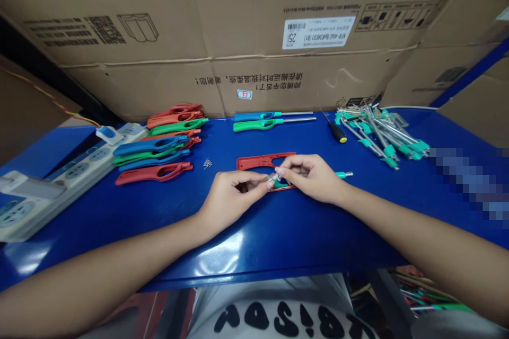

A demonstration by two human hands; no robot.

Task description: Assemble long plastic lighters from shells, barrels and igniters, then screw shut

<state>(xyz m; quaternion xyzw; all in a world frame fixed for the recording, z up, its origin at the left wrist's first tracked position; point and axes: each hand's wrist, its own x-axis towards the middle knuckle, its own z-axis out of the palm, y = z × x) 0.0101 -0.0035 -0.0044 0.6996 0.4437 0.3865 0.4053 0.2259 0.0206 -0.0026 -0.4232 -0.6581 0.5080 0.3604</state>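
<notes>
My left hand (234, 193) and my right hand (316, 177) meet at the middle of the table, thumbs and forefingers pinched together on a small pale, shiny lighter part (273, 177). Its exact shape is mostly covered by the fingertips. Just behind the hands lies a red lighter shell half (254, 162), its handle loop toward the right. Beneath the fingers, another red shell piece (287, 187) shows in part, with a teal piece in it. To the right of my right wrist, a short metal tip with a teal base (344, 174) sticks out.
Red, green and blue lighter handles (159, 143) are stacked at left beside a white power strip (91, 169). Small screws (207, 163) lie nearby. Two lighters with metal rods (258, 125), a black screwdriver (336, 131) and a pile of metal tubes (382, 135) line the back, before a cardboard wall (159, 79).
</notes>
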